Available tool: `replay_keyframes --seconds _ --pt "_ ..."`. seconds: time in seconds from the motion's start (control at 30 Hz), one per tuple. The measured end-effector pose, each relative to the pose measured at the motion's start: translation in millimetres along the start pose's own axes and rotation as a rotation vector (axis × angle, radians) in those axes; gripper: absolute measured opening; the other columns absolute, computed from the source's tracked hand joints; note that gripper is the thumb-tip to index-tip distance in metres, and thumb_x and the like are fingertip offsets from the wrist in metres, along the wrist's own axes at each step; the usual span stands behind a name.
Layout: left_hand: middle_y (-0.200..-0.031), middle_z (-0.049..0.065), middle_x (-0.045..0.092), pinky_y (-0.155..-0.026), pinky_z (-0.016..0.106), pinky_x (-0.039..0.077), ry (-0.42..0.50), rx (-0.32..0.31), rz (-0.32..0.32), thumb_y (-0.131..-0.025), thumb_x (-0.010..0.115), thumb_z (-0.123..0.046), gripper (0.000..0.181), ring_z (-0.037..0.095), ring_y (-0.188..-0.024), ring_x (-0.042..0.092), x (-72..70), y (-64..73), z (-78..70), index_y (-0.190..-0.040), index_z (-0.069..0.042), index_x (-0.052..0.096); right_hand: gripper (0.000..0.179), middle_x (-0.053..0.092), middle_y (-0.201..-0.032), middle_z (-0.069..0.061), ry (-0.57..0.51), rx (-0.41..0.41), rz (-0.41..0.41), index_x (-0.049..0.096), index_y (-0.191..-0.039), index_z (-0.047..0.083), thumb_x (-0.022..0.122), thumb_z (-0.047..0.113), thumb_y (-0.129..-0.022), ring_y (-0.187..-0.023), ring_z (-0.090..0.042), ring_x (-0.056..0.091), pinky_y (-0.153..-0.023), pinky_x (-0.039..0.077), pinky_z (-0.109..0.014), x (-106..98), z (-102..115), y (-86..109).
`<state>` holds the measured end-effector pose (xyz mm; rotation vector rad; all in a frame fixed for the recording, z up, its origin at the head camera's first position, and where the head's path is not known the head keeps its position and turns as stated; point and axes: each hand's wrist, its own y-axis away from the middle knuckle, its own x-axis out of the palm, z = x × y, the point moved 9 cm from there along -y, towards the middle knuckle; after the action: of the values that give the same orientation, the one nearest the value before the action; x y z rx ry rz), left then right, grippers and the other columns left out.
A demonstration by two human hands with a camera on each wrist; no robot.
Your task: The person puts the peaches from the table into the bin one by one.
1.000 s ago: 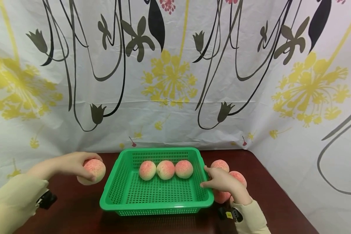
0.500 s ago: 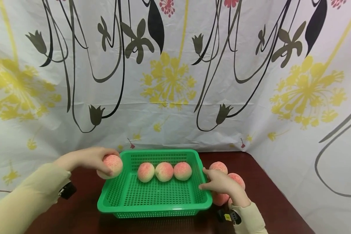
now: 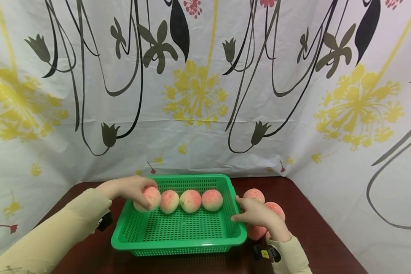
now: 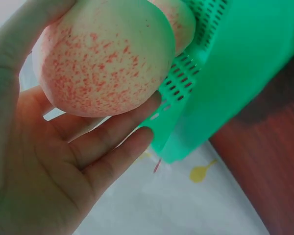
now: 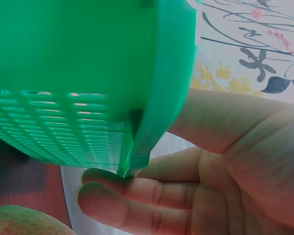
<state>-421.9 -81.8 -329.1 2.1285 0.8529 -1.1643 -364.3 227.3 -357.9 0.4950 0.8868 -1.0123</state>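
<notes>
My left hand [image 3: 131, 188] holds a pink-and-cream peach [image 3: 152, 196] between thumb and fingers at the left side of the green plastic basket [image 3: 178, 245]. In the left wrist view this peach [image 4: 108, 58] lies against the curved fingers, with another peach just behind it. Three peaches stand in a row inside the basket: a left one [image 3: 169, 201], a middle one [image 3: 190, 201] and a right one [image 3: 212, 200]. My right hand [image 3: 258, 214] grips the basket's right rim. The right wrist view shows its thumb over the rim [image 5: 174, 73] and fingers below, outside the wall.
Right of the basket, several more peaches [image 3: 275, 210] sit on the dark red-brown table [image 3: 305, 228], partly hidden by the right hand and wrist. A white floral sheet [image 3: 198, 152] hangs behind and to the sides.
My left hand has carried its peach rightward from beside the basket to over its left side, close to the row. The right hand has stayed on the rim.
</notes>
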Motion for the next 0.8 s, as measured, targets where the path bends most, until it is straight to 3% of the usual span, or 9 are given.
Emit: replay_keyframes --seconds 0.2,0.47,0.8 --pt "-0.104 -0.003 0.059 -0.070 0.038 0.048 -0.012 -0.021 0.024 -0.071 0.082 -0.026 0.052 0.016 -0.085 0.056 13.4 -9.2 5.9 -0.119 -0.019 0.062 0.078 0.054 -0.060 0.003 -0.020 0.002 0.010 0.035 -0.140 -0.019 0.074 0.021 -0.086 -0.053 -0.010 0.050 -0.052 0.040 -0.025 2 0 -0.2" --pt "-0.107 0.002 0.058 -0.070 0.040 0.048 -0.052 -0.089 0.018 -0.070 0.085 -0.025 0.070 0.016 -0.086 0.055 24.0 -13.8 13.2 -0.131 -0.009 0.053 0.077 0.052 -0.058 0.003 -0.010 0.011 0.004 0.035 -0.140 -0.018 0.075 0.021 -0.086 -0.049 -0.009 0.046 -0.050 0.037 -0.023 -1 2 -0.9" --pt "-0.093 -0.001 0.057 -0.067 0.040 0.046 -0.123 -0.111 0.049 -0.069 0.086 -0.024 0.049 0.017 -0.079 0.053 33.6 -13.2 15.3 -0.108 -0.015 0.060 0.078 0.055 -0.061 0.002 -0.012 0.034 0.005 0.035 -0.141 -0.017 0.075 0.022 -0.086 -0.052 -0.011 0.051 -0.054 0.041 -0.027 -1 0 1.0"
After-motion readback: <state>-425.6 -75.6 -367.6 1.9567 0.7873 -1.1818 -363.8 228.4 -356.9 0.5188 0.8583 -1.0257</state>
